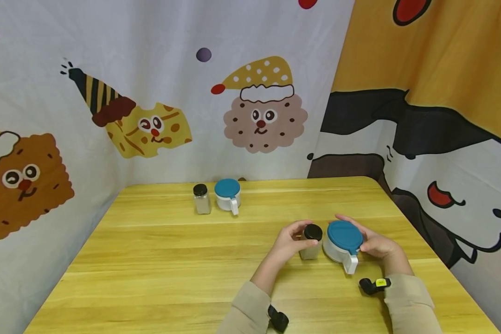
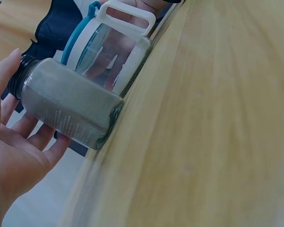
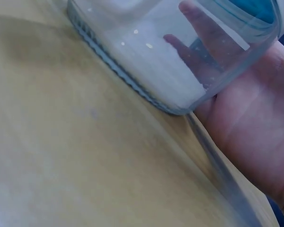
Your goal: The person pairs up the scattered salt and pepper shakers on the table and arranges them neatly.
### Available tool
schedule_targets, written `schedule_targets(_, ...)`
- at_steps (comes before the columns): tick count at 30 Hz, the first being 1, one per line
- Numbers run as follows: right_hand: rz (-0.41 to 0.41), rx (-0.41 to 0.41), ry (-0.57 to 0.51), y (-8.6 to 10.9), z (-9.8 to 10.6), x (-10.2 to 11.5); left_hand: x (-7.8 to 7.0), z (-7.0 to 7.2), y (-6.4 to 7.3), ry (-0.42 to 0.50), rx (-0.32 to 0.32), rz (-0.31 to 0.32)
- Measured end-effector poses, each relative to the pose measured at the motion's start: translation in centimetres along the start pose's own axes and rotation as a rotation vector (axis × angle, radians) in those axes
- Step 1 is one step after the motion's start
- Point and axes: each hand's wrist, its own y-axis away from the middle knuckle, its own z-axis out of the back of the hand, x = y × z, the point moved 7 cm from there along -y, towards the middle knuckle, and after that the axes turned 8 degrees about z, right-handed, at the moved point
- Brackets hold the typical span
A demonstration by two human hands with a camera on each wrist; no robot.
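Observation:
Two glass containers stand side by side at the right of the wooden table. My left hand (image 1: 285,244) holds a shaker jar (image 1: 309,253) with a black lid and grey powder inside; in the left wrist view, the thumb lies by the lid of this shaker jar (image 2: 68,99) and the fingers pass behind it. Just right of it is a clear seasoning jar (image 1: 344,234) with a blue lid and a white handle facing me. My right hand (image 1: 380,244) grips its right side, fingers showing through the glass. White grains lie low inside the seasoning jar (image 3: 146,61).
Toward the back of the table (image 1: 163,260) stand a second black-lidded shaker jar (image 1: 202,204) and a second blue-lidded seasoning jar (image 1: 227,189), close together. A printed cloth (image 1: 158,28) hangs behind the table's far edge and along its sides.

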Motion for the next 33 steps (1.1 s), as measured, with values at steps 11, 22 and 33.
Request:
schedule_targets(11, -0.005, -0.059, 0.035, 0.1, -0.2, 0.3, -0.5, -0.1, 0.2, -0.008, 0.012, -0.014)
schedule_targets(22, 0.031, -0.051, 0.058, -0.3, -0.4, 0.7, -1.0, 0.1, 0.3, -0.036, 0.003, -0.011)
schedule_targets(33, 0.071, -0.062, 0.119, -0.7, -0.7, 1.8, -1.8, 1.1, 0.5, -0.113, -0.007, -0.024)
